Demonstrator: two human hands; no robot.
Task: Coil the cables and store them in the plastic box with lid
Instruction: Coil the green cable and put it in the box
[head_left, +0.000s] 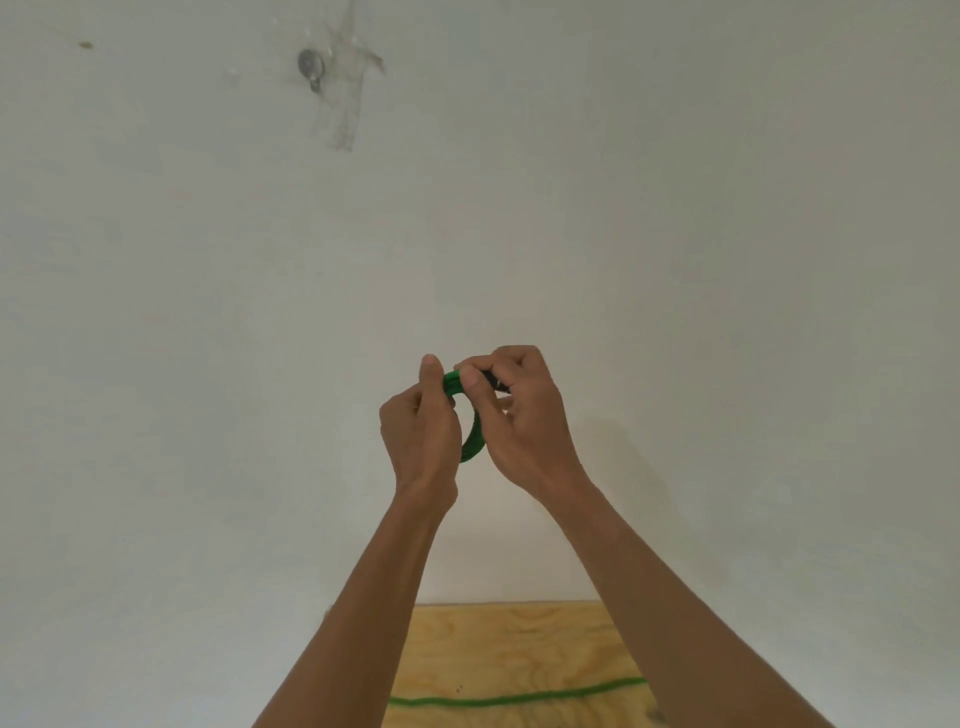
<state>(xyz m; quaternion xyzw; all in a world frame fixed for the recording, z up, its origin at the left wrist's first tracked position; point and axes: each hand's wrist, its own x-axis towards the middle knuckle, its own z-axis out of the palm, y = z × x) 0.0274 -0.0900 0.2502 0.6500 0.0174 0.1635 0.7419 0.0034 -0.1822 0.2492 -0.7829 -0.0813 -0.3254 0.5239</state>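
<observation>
A green cable coil (474, 439) is held up in front of a white wall, between both hands. My left hand (423, 434) grips the coil's left side, thumb up on its top. My right hand (522, 421) pinches the coil's top and right side, with a small black piece, perhaps a plug or tie, under its fingers. A straight stretch of green cable (519, 699) lies across the wooden table below. The plastic box is out of view.
A light plywood table (519, 649) shows at the bottom between my forearms, against the white wall (727, 260). A metal hook (311, 67) under clear tape sits high on the wall.
</observation>
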